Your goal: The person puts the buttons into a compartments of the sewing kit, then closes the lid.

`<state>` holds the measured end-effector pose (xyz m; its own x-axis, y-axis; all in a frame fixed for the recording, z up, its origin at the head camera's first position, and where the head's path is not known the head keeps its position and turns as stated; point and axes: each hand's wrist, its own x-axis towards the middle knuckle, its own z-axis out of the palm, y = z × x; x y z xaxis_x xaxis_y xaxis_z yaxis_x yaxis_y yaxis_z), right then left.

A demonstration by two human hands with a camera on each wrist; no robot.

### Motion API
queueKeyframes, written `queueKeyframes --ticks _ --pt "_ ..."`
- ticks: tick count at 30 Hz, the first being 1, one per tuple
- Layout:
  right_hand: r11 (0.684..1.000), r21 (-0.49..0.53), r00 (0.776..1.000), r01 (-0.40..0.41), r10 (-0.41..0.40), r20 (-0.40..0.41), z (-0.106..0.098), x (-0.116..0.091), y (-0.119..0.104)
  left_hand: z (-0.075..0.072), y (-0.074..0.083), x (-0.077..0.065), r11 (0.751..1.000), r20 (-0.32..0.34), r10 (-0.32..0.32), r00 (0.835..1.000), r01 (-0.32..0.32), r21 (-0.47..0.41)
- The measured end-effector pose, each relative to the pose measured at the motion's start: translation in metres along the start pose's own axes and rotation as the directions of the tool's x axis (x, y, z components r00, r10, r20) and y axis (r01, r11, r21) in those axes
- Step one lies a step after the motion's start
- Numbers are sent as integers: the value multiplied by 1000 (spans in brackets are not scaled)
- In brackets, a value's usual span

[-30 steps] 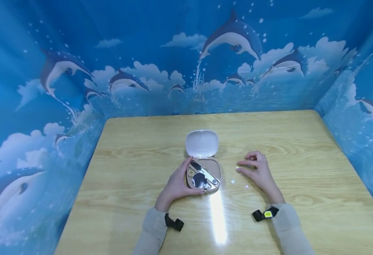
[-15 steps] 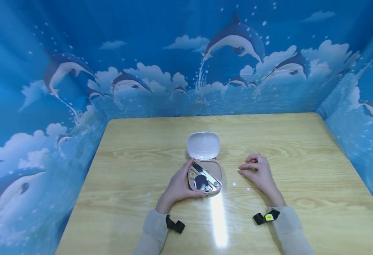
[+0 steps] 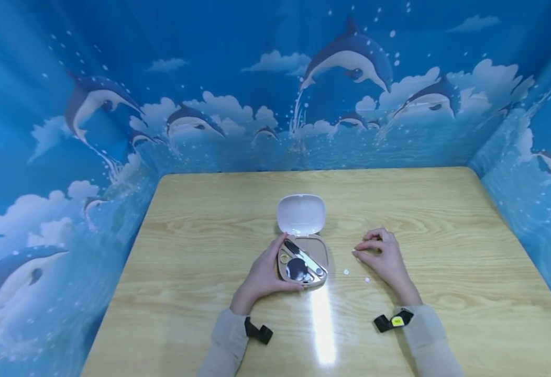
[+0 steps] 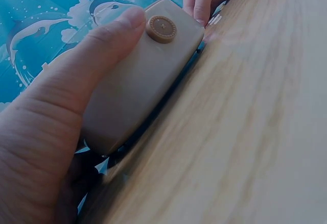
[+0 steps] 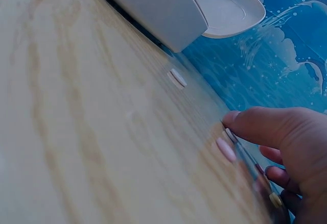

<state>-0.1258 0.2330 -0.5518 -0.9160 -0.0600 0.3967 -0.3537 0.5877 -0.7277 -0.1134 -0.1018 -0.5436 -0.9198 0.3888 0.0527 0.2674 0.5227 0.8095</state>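
Observation:
A beige sewing kit box stands with its white lid raised at the back. My left hand grips the box from the left, and in the left wrist view the thumb lies beside a round brown knob on its front wall. Inside are a black-handled tool, a gold ring-shaped piece and a shiny dark disc. Right of the box, my right hand pinches a small white button at table level between thumb and forefinger; the fingertips partly hide it.
Another white button lies between the box and the right hand, with a pink button nearer the front. They rest on the wood-patterned table. A blue dolphin-print curtain surrounds the table's back and sides.
The right thumb and forefinger have drawn closer together around the white button. The left hand keeps its grip on the box; the head view has shifted slightly.

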Motion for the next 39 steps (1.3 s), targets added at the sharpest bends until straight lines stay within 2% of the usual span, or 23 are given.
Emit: queueKeyframes --ticks 16,39 --pt "1000 -11 999 -26 26 23 -2 0 -3 -1 1 -1 1000 2 0 1000 0 4" --pt "999 -15 999 43 -42 33 -2 0 4 0 -1 0 1000 -2 16 1000 -16 17"
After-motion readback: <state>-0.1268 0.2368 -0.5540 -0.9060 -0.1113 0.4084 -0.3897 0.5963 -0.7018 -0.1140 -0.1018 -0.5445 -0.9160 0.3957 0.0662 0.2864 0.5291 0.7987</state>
